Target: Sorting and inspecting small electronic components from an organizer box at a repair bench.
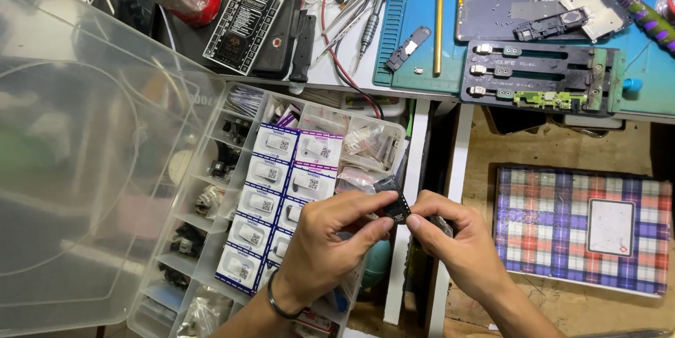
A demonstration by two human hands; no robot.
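Head cam: both my hands meet over the organizer's edge, left hand [327, 243] and right hand [453, 239] with fingers pinched on a small dark part [394, 201], so it's picked out and getting handled, not fitted anywhere yet. Beyond, the compartment box [211, 253] sits lid-open, then the bench with a phone back [534, 7] on the blue mat [415, 78]

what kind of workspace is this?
Likely a phone repair bench. A disassembled phone and a board holder jig lie on a blue mat, screwdrivers beside them. Both hands hold a small black part over a compartmented parts box.
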